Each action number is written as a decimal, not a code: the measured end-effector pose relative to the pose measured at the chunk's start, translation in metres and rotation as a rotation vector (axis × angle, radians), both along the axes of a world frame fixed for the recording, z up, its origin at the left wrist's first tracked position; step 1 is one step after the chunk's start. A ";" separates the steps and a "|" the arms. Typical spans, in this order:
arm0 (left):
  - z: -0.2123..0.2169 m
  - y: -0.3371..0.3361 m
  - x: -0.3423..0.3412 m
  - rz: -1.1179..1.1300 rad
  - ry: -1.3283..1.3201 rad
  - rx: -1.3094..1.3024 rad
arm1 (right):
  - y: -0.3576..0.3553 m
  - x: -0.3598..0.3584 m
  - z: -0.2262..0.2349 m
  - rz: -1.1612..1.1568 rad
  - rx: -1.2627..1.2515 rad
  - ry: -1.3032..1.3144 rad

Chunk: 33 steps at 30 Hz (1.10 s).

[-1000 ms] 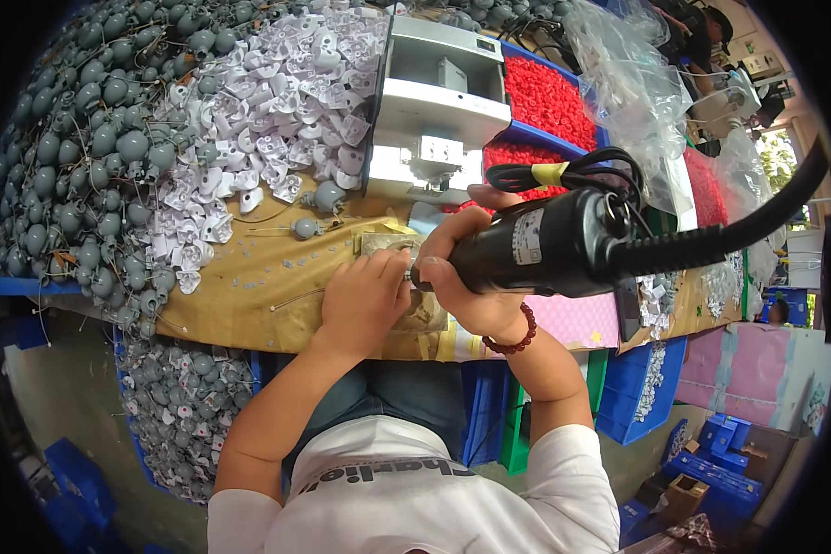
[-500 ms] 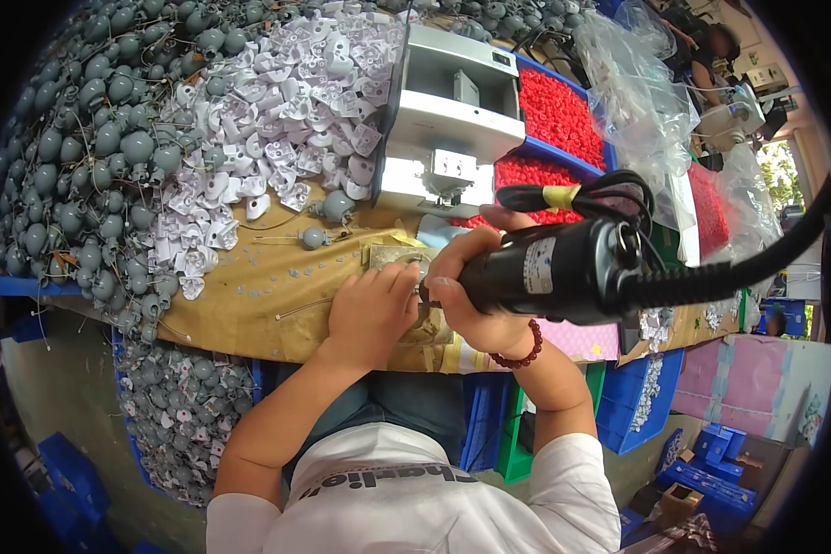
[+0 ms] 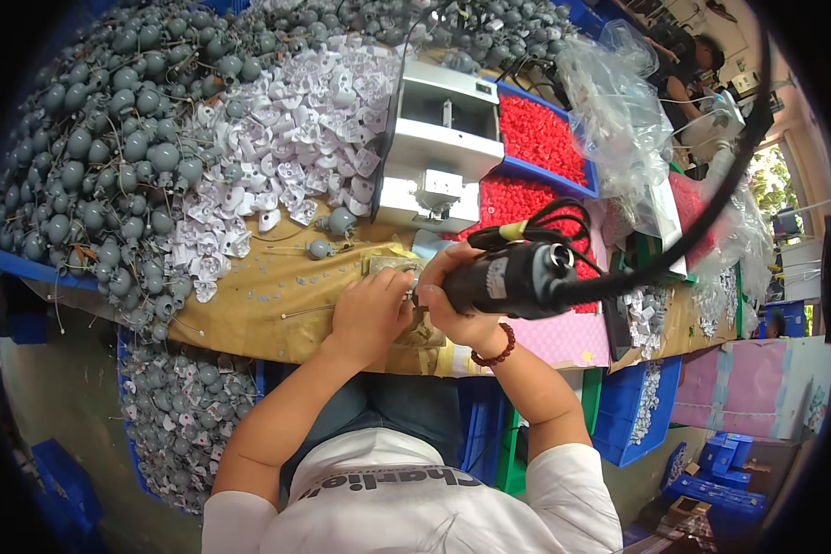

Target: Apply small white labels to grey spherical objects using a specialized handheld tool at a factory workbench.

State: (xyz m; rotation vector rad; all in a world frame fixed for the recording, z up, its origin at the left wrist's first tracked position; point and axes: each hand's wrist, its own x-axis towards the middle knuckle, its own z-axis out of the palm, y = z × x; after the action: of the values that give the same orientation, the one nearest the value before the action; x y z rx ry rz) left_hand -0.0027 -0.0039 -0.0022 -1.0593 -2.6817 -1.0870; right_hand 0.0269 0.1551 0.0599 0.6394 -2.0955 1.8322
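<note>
My right hand (image 3: 454,312) is wrapped round a black electric screwdriver (image 3: 524,280), which lies nearly level with its tip toward my left hand. A bundled cable with a yellow tie (image 3: 512,229) sits behind the tool. Fingers and thumb of my left hand (image 3: 369,312) are pinched together close to the tip. What they grip is mostly hidden; only a bit of grey shows. Both hands are over a worn pad (image 3: 417,334) on the brown-covered table (image 3: 249,319). Just beyond lie two round grey housings with wires, a smaller one (image 3: 319,249) and a larger one (image 3: 341,222).
Grey wired housings (image 3: 92,166) pile up at the left, beside white plastic parts (image 3: 286,120). A white metal machine (image 3: 434,138) stands ahead, next to bins of red parts (image 3: 540,129). The tool's thick cord (image 3: 702,226) arcs up at the right. Another person (image 3: 679,88) is at far right.
The screwdriver's rear end and my right hand have shifted left and slightly down. Its cord now rises more steeply. The left hand stays pinched in nearly the same place.
</note>
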 end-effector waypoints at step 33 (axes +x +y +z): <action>0.003 -0.004 0.012 0.025 0.193 0.013 | 0.022 0.015 -0.063 -0.436 0.159 -0.355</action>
State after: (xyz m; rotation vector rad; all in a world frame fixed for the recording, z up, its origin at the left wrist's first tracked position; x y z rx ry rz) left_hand 0.0091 -0.0082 0.0010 -1.0657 -2.5272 -0.9435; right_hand 0.0417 0.1775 -0.0030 -0.1274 -2.3782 1.6264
